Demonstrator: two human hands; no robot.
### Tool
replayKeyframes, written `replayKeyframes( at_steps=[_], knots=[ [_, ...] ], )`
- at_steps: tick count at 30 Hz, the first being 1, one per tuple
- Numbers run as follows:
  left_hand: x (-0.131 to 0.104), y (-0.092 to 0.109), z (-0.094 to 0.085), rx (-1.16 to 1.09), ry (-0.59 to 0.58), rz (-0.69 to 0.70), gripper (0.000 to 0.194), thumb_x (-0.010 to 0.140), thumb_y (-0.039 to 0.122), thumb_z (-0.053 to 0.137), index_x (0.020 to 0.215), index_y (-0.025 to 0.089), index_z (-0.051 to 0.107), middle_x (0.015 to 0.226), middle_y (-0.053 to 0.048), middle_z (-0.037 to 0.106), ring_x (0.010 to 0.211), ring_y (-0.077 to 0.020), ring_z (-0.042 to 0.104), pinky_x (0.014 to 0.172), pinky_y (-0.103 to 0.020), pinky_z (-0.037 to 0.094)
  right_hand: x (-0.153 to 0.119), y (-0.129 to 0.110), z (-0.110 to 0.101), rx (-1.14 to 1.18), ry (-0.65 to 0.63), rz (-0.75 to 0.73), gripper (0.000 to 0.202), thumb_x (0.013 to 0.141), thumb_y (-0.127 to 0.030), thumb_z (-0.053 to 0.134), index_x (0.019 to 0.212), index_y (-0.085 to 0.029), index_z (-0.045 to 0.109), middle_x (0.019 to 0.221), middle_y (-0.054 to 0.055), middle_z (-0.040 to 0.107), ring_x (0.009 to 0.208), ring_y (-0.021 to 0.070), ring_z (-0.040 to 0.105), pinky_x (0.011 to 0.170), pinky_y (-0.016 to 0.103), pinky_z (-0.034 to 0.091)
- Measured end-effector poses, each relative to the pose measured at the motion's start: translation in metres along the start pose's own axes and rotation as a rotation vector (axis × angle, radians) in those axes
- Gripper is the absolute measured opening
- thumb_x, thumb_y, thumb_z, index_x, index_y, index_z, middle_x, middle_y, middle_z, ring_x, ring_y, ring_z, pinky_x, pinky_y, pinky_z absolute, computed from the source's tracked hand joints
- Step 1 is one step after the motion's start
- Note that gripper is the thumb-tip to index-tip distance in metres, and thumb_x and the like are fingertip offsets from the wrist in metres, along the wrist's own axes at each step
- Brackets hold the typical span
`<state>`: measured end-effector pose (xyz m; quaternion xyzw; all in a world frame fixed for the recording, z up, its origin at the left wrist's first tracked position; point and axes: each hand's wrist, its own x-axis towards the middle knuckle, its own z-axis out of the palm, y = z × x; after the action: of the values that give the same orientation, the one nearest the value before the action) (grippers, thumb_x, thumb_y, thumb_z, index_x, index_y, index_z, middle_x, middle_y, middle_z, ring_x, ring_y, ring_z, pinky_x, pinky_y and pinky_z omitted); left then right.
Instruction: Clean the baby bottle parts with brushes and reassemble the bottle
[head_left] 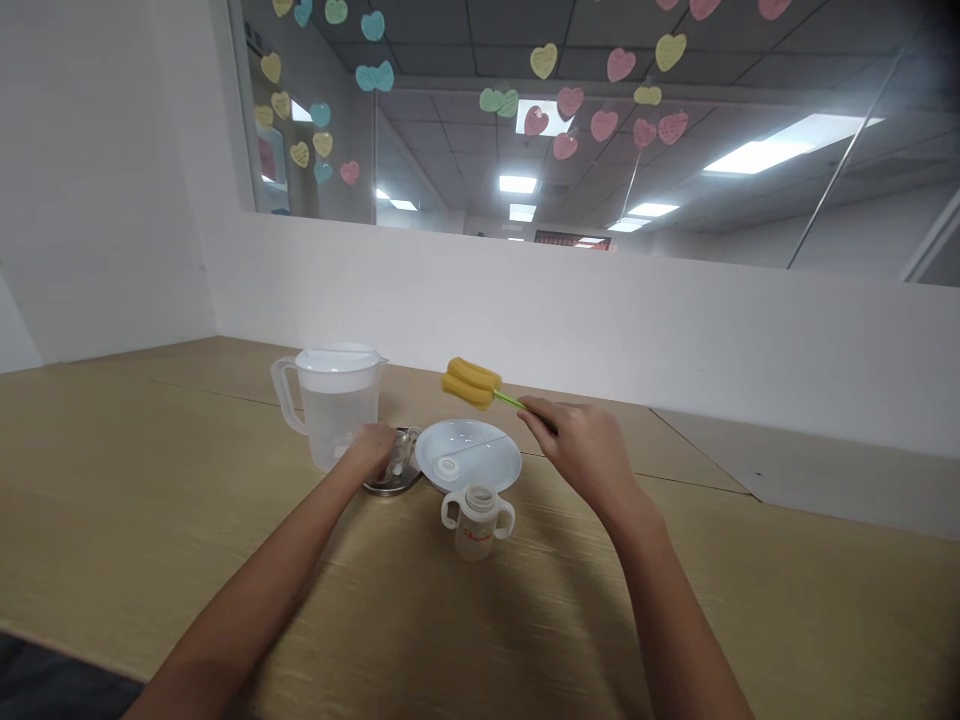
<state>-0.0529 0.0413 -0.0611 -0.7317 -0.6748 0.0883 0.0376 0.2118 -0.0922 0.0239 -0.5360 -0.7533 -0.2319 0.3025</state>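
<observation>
My right hand (577, 440) is closed around the green handle of a yellow sponge brush (471, 384), held above and behind a white bowl (495, 462). My left hand (371, 450) reaches over a round metal tray (390, 487) that holds small clear items (405, 450); its fingers are blurred, and what they may hold cannot be made out. In the bowl lies a small white ring-shaped part (447, 468). A two-handled baby bottle (475, 530) with red print stands upright and uncapped in front of the bowl.
A lidded clear pitcher (337, 400) stands at the left, just behind my left hand. The wooden table (150, 480) meets a white wall (450, 290) at the back, below a window with heart-shaped notes.
</observation>
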Motion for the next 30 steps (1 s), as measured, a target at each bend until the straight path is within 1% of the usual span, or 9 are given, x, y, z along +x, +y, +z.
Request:
replayKeyframes(
  at_steps=[4,8,12,15,18,21,25,27,30],
  knots=[
    [-0.009,0.002,-0.01,0.002,-0.002,0.009,0.043,0.036,0.015,0.081,0.077,0.013,0.07,0.088,-0.02,0.068,0.083,-0.034,0.064,0.07,-0.037,0.048,0.0,-0.001,-0.001,0.002,-0.004,-0.004,0.023,0.087,-0.034,0.046,0.092,-0.027,0.068,0.067,0.0,0.068,0.055,0.0138,0.056,0.048,0.023,0.022],
    [-0.017,0.004,-0.024,-0.001,0.037,0.024,0.043,0.037,0.012,0.08,0.079,0.012,0.07,0.089,-0.021,0.067,0.084,-0.0351,0.063,0.069,-0.037,0.048,0.0,0.001,0.0,0.002,0.008,0.003,0.024,0.087,-0.034,0.045,0.092,-0.026,0.068,0.066,0.0,0.068,0.055,0.0138,0.056,0.048,0.023,0.023],
    [-0.025,0.023,-0.033,-0.057,0.173,0.155,0.032,0.067,0.025,0.065,0.097,0.013,0.067,0.102,-0.019,0.065,0.096,-0.0311,0.06,0.078,-0.037,0.045,0.0,0.003,0.001,0.002,0.032,0.001,0.025,0.087,-0.034,0.044,0.094,-0.026,0.068,0.071,0.001,0.069,0.059,0.0143,0.058,0.049,0.023,0.025],
    [-0.023,0.048,-0.028,-0.115,0.214,0.257,0.033,0.079,0.036,0.052,0.104,0.018,0.064,0.108,-0.014,0.063,0.099,-0.0267,0.058,0.08,-0.033,0.044,0.0,0.004,0.002,-0.002,0.041,-0.002,0.026,0.088,-0.033,0.044,0.094,-0.026,0.067,0.073,0.001,0.069,0.06,0.0143,0.059,0.049,0.023,0.026],
    [-0.013,0.07,-0.017,-0.145,0.187,0.29,0.039,0.076,0.043,0.055,0.097,0.012,0.066,0.099,-0.018,0.065,0.092,-0.0295,0.061,0.076,-0.035,0.046,0.0,0.003,0.002,-0.003,0.039,-0.011,0.026,0.088,-0.034,0.044,0.095,-0.026,0.067,0.071,0.0,0.069,0.059,0.0139,0.058,0.049,0.024,0.026],
    [-0.004,0.082,-0.008,-0.173,0.154,0.3,0.042,0.066,0.044,0.065,0.09,0.009,0.067,0.092,-0.019,0.066,0.088,-0.0319,0.062,0.073,-0.036,0.047,0.0,0.003,0.002,-0.002,0.037,-0.016,0.026,0.088,-0.034,0.044,0.095,-0.026,0.067,0.069,0.0,0.069,0.057,0.0133,0.058,0.049,0.024,0.026],
    [0.0,0.08,-0.006,-0.243,0.149,0.33,0.039,0.055,0.029,0.073,0.09,0.011,0.067,0.095,-0.017,0.066,0.089,-0.0302,0.062,0.075,-0.035,0.047,-0.001,0.002,0.001,-0.01,0.037,-0.003,0.026,0.088,-0.034,0.044,0.095,-0.026,0.067,0.071,0.0,0.069,0.058,0.0138,0.058,0.048,0.024,0.025],
    [0.0,0.072,-0.012,-0.308,0.163,0.365,0.038,0.056,0.024,0.073,0.091,0.012,0.067,0.096,-0.014,0.067,0.089,-0.027,0.062,0.077,-0.032,0.047,0.0,0.003,0.001,-0.012,0.041,0.005,0.026,0.088,-0.035,0.044,0.094,-0.027,0.067,0.072,0.0,0.069,0.059,0.0141,0.058,0.048,0.024,0.025],
    [-0.004,0.055,-0.03,-0.46,0.217,0.435,0.043,0.064,0.028,0.069,0.104,0.014,0.063,0.105,-0.009,0.065,0.094,-0.0203,0.06,0.081,-0.027,0.047,0.0,0.006,0.001,-0.013,0.035,0.009,0.025,0.088,-0.034,0.043,0.094,-0.027,0.067,0.075,0.001,0.07,0.061,0.0145,0.058,0.049,0.024,0.025]
  ],
)
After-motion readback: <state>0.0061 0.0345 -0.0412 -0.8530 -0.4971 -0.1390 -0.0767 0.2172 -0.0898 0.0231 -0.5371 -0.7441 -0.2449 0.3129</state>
